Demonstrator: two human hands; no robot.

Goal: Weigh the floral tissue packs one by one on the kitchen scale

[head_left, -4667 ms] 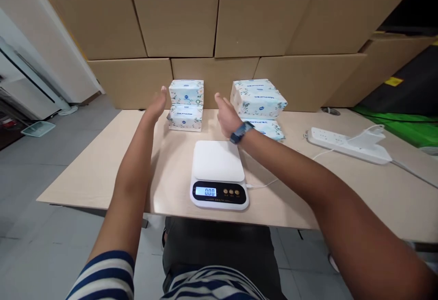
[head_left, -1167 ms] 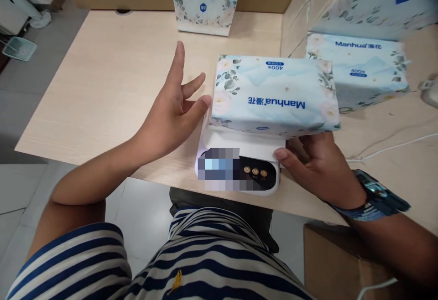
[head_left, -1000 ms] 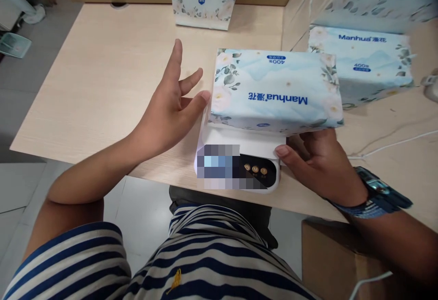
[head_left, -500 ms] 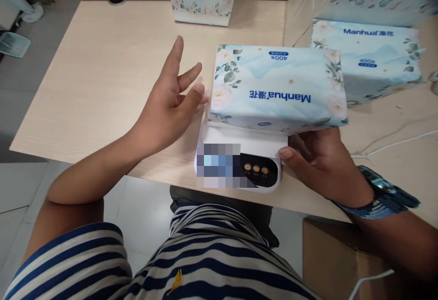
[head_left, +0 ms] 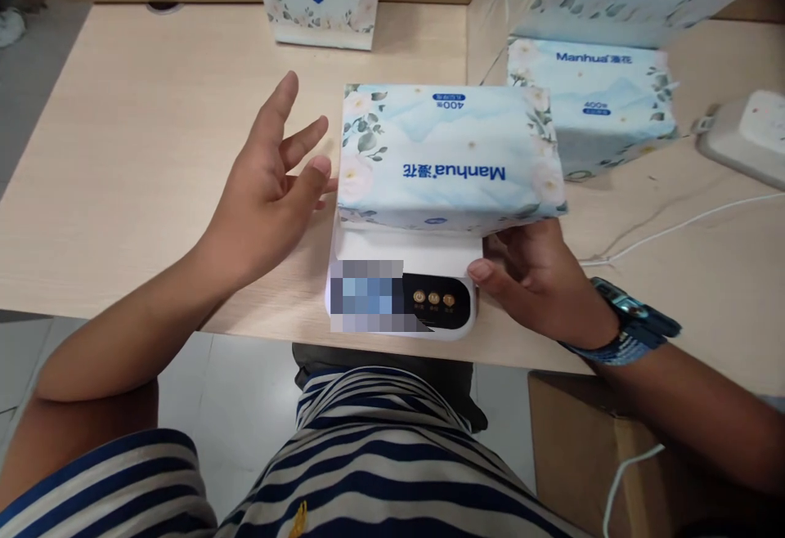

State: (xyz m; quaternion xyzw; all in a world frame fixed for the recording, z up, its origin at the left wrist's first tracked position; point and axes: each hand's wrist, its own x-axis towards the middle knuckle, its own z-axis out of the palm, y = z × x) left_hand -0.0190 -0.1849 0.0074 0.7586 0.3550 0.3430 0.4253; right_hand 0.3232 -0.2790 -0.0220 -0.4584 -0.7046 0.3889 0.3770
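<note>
A soft tissue pack [head_left: 454, 133] with a blue floral print and "Manhua" lettering lies on top of a white kitchen scale [head_left: 410, 248]. The scale sits near the table's front edge, its dark panel with round buttons facing me and its display blurred out. My left hand [head_left: 261, 174] is open beside the pack's left end, fingers spread, with a fingertip at or very close to the wrapper. My right hand [head_left: 540, 276] rests at the scale's right side, its thumb stretched to the scale's edge. Its other fingers are partly hidden under the pack's overhanging right end.
Another tissue pack [head_left: 322, 2] stands at the back of the wooden table [head_left: 153, 154]. More packs [head_left: 592, 105] are stacked at the back right. Farther right are a white power strip [head_left: 751, 137] and a white cable [head_left: 675, 231]. A cardboard box [head_left: 570, 448] is below the table.
The view has shifted, so the table and its contents appear farther left. My hands, the tissue pack and the scale keep nearly the same arrangement.
</note>
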